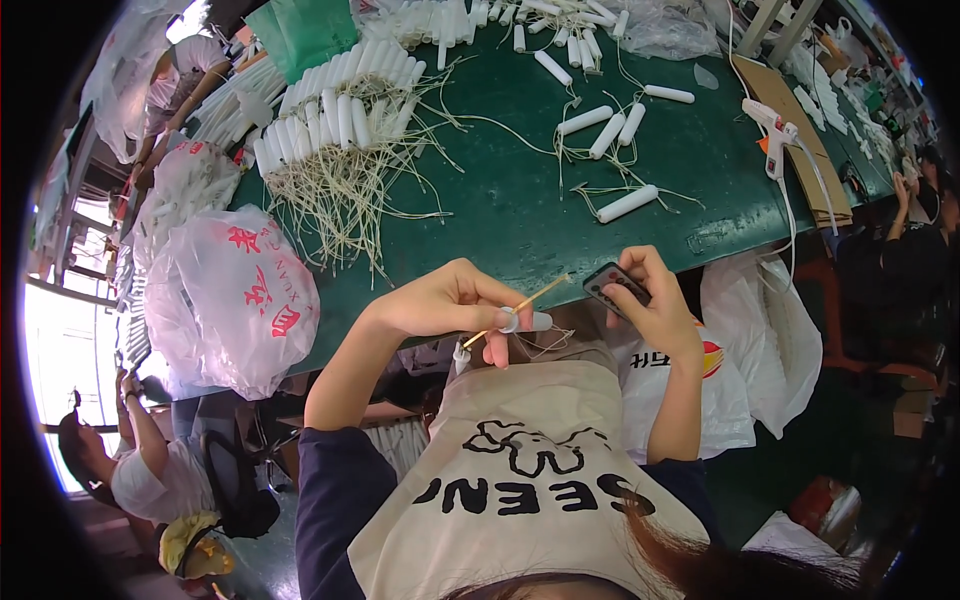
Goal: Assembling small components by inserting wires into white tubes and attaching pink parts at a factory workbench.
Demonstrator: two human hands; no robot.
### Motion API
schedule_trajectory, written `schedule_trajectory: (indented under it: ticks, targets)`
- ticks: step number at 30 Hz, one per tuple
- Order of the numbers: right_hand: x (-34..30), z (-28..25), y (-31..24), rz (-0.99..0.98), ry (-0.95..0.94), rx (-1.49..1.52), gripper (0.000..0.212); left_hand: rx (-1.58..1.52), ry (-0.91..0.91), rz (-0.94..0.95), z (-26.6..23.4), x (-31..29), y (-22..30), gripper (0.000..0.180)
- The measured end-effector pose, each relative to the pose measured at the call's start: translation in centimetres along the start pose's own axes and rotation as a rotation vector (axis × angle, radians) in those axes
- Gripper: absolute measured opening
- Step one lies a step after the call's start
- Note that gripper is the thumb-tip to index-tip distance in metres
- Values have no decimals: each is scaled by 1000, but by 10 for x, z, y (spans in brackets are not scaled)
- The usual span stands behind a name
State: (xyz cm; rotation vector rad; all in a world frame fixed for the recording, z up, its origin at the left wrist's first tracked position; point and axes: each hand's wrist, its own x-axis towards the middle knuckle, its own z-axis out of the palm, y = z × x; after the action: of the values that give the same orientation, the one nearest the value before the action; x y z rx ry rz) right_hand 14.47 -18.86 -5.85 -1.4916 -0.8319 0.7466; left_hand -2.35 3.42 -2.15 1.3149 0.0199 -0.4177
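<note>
Near the table's front edge, my left hand [462, 300] is closed around a small white cylinder [541, 322] with thin pale wires hanging from it. A thin wooden stick [543, 293] is also in those fingers, slanting up to the right. My right hand [655, 312] grips a small dark remote control [604, 284], its buttons partly covered by the thumb. Beyond my hands, a white tube with wires [628, 203] lies on the green table [500, 215]. I cannot make out what the lower end of the stick touches.
Stacked white tubes [340, 120] with tangled wires [335, 205] spread across the table's left. A glue gun [770, 135] rests at right by a cardboard strip [800, 140]. A full plastic bag [230, 300] sits at the left edge. White sacks [765, 340] hang below right. Other people sit nearby.
</note>
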Motion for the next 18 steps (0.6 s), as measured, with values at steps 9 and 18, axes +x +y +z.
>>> schedule_trajectory:
  ticks: [9, 18]
  targets:
    - [-7, -11, -4, -30, -213, -201, 19, 39, 4, -33, 4, 3, 4, 18]
    - [27, 7, 0, -262, 20, -356, 16, 22, -14, -22, 3, 3, 3, 18]
